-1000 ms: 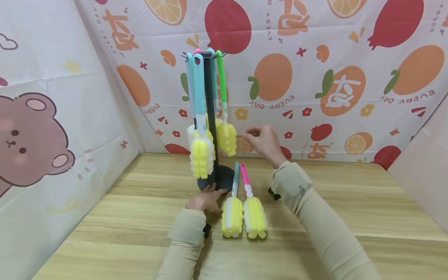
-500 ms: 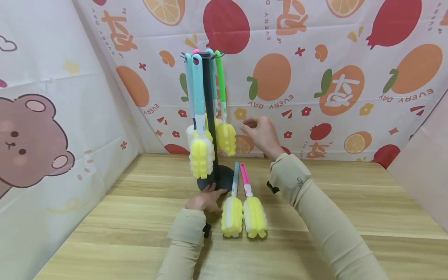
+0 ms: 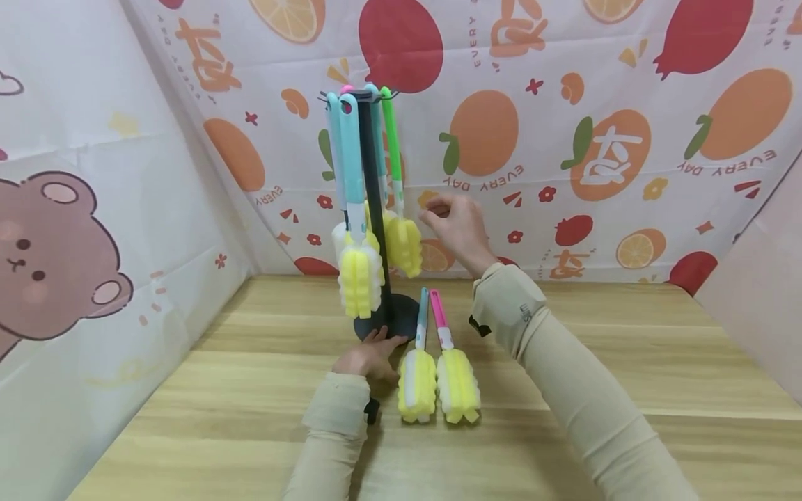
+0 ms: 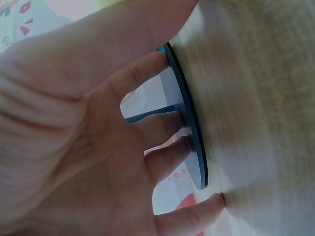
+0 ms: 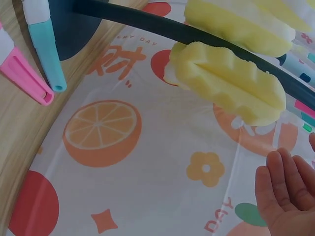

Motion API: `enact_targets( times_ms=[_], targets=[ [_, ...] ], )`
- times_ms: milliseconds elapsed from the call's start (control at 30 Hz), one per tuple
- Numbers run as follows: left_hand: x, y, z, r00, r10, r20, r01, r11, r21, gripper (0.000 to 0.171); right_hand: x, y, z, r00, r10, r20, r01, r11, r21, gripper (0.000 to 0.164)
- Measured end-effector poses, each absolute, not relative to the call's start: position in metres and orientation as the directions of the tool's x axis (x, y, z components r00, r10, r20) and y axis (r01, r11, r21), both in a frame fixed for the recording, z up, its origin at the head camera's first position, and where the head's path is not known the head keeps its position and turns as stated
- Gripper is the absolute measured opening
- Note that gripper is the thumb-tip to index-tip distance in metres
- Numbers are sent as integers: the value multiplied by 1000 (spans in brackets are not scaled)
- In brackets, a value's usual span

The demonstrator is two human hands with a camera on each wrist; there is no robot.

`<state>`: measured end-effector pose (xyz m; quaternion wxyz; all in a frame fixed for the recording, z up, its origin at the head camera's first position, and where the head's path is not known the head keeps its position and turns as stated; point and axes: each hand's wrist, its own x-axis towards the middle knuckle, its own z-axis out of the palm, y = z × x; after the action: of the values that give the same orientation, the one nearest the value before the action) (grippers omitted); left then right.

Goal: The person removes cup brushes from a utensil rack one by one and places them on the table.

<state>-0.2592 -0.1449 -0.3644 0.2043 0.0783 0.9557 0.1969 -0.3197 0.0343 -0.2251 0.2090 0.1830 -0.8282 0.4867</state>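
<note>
A black stand (image 3: 376, 209) holds several hanging sponge bottle brushes. In front hangs a blue-handled brush (image 3: 353, 156); at the stand's right hangs a green-handled brush (image 3: 391, 142) with a yellow sponge head. My left hand (image 3: 368, 358) rests its spread fingertips on the stand's round base (image 3: 404, 316); in the left wrist view one fingertip touches the table beside the base (image 4: 194, 142). My right hand (image 3: 460, 226) is raised just right of the yellow sponge head, apart from it. Seen in the right wrist view, its fingers (image 5: 278, 179) are loosely extended and hold nothing.
On the wooden table (image 3: 250, 417), before the base, lie a blue-handled brush (image 3: 418, 386) and a pink-handled brush (image 3: 459, 383) side by side, handles pointing away. A fruit-print cloth (image 3: 539, 146) hangs behind, and a bear-print cloth (image 3: 63, 243) hangs at the left.
My right hand has risen and shifted slightly left, alongside the hanging brushes. The left hand stays on the base, and the brushes keep their places. The head view has shifted slightly.
</note>
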Motion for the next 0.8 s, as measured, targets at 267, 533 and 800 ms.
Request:
enact_targets(
  times_ms=[267,533,800],
  targets=[
    [-262,-145,-364,-896,241,-372,82,915,396,77,-322,31,-224,-841,-96,533,-509,478,-716,21],
    [-264,-144,-363,-892,243,-380,81,915,396,76,-324,28,-222,-842,-98,530,-508,475,-718,21],
    [-264,-144,-362,-891,244,-383,84,917,389,76,-328,22,-219,-851,-111,513,-496,488,-718,22]
  ],
)
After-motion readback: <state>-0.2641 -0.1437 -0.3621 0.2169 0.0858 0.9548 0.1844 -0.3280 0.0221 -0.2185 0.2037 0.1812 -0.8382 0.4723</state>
